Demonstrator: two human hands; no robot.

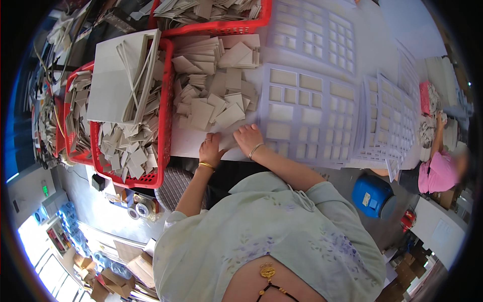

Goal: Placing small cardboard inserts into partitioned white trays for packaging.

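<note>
- At the near edge of the counter (187, 146), the left hand (210, 150) and the right hand (249, 139) rest side by side, their fingers bent downward; I cannot tell whether they grasp something thin or only press on the surface.
- Just beyond both hands lie the loose grey card pieces (202, 114), overlapping in a low heap, with neater stacks (204, 53) behind them.
- Because the pieces overlap, lifting one at a time from the top, by opposite edges, should disturb the rest least.
- Flat card likely lies tight against the counter, so sliding a piece to the edge probably gives the thumb room to get underneath.
- To the right, the white panel (326, 108) with rectangular openings lies close to the right forearm (289, 167); raising that forearm a little would avoid nudging it.
- Left of the heap, large boards (115, 75) lie across the red basket (167, 110), so the left elbow is best kept clear of its rim.
</note>
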